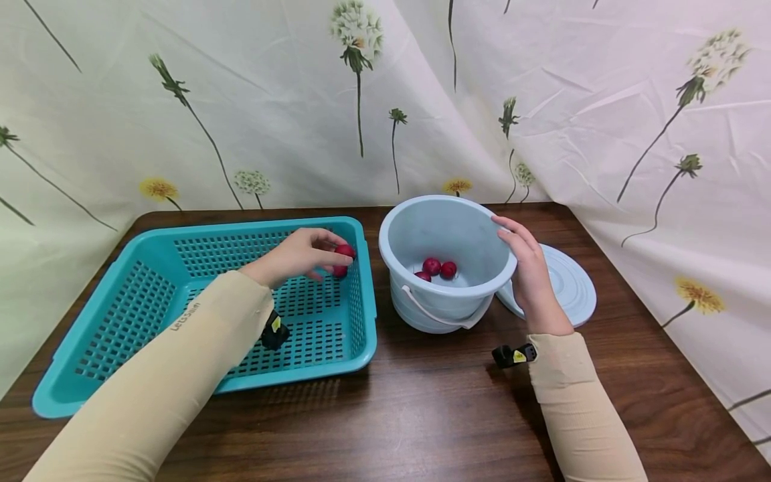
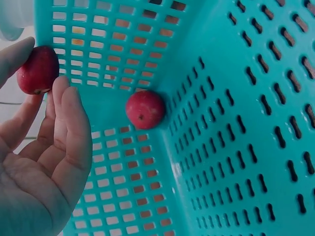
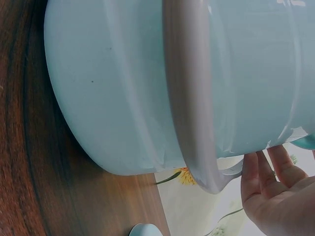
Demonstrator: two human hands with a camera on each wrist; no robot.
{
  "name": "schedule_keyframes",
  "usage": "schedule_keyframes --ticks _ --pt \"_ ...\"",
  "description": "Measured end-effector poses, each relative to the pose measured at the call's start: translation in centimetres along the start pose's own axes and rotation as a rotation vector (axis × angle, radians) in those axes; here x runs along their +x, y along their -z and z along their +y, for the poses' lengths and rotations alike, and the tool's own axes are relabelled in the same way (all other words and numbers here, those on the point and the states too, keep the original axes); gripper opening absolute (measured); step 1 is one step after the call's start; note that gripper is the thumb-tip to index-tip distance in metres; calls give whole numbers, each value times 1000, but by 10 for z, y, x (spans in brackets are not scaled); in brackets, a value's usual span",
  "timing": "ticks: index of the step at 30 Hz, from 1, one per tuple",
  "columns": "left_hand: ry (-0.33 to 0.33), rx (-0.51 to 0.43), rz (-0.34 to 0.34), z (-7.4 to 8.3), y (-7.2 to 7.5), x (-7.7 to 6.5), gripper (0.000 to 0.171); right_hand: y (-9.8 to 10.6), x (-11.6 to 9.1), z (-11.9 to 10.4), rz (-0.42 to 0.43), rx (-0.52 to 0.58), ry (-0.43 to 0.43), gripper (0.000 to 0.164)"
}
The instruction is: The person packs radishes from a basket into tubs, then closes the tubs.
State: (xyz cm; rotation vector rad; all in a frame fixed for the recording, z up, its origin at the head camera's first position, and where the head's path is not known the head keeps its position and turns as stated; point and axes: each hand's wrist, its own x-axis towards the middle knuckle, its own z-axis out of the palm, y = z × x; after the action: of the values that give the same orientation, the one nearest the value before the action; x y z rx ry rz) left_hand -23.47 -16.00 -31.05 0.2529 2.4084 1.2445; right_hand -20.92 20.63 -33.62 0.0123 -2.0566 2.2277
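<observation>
My left hand [image 1: 301,256] is inside the turquoise basket [image 1: 365,314], at its right end. Its thumb and fingertips pinch a small round red fruit [image 2: 38,70]. Another red fruit [image 2: 145,109] lies in the basket's corner, apart from the fingers. To the right stands a pale blue bucket [image 1: 415,309], tilted a little, with three red fruits [image 1: 431,266] at its bottom. My right hand [image 1: 525,264] holds the bucket's right rim, fingertips over the edge. In the right wrist view those fingers [image 3: 251,179] touch the bucket's side; the thumb is hidden.
A pale blue round lid [image 1: 569,284] lies on the dark wooden table [image 1: 421,415], behind the right hand. The bucket's white handle [image 1: 436,318] hangs down in front. A white cloth with dandelion prints [image 1: 271,100] rises behind the table.
</observation>
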Motion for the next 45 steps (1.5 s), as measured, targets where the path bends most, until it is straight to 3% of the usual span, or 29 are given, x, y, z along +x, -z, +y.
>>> schedule_keyframes --ticks 12,24,32,45 --pt "-51 -57 30 18 -2 -4 52 0 0 -2 -1 -6 -10 33" --pt "-107 -78 122 42 -5 -6 59 0 1 -1 -8 -8 -12 33" --pt "-155 -123 169 62 -15 -8 52 0 0 -1 -4 -10 -21 33" --pt "-242 -218 123 84 -32 -7 43 0 0 -1 -5 -7 -9 32"
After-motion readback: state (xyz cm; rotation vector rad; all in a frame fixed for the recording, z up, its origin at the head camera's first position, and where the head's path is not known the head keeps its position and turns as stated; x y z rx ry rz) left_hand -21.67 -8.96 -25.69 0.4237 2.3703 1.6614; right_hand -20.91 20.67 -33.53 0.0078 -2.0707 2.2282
